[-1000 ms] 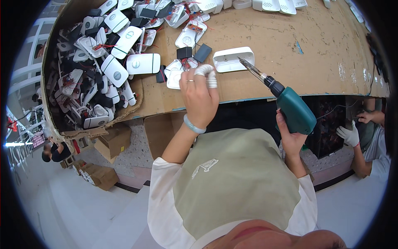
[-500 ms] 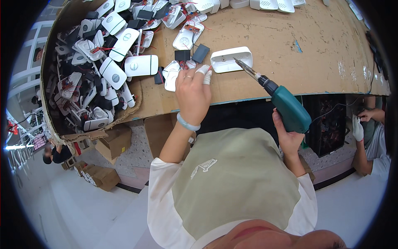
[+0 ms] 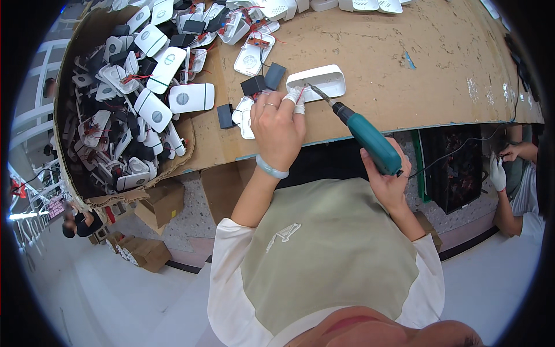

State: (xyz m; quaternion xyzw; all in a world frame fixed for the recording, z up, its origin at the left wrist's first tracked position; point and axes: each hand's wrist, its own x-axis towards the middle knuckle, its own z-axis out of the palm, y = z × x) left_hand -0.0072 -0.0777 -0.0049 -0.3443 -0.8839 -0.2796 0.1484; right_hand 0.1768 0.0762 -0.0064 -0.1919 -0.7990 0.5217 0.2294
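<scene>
My left hand [image 3: 278,130], with white tape on its fingertips, pinches a thin red wire [image 3: 300,94] at the left end of a white oblong plastic housing [image 3: 340,78]. The housing lies open side up near the table's front edge. My right hand [image 3: 388,182] is closed round a teal soldering gun [image 3: 373,141], whose metal tip points into the housing close to my left fingertips. Beside my left hand are black rectangular blocks [image 3: 252,85] and a white cover part [image 3: 245,122], partly hidden by that hand.
A cardboard box [image 3: 188,130] at the left is heaped with white covers, black blocks and red wires. White housings [image 3: 365,5] line the far edge. A cable [image 3: 462,152] runs from the soldering gun to the right. Another person's gloved hand [image 3: 497,173] shows at far right.
My left hand has moved right to the housing's left end with the red wire. The soldering gun has come left and its tip is now close to the left fingertips.
</scene>
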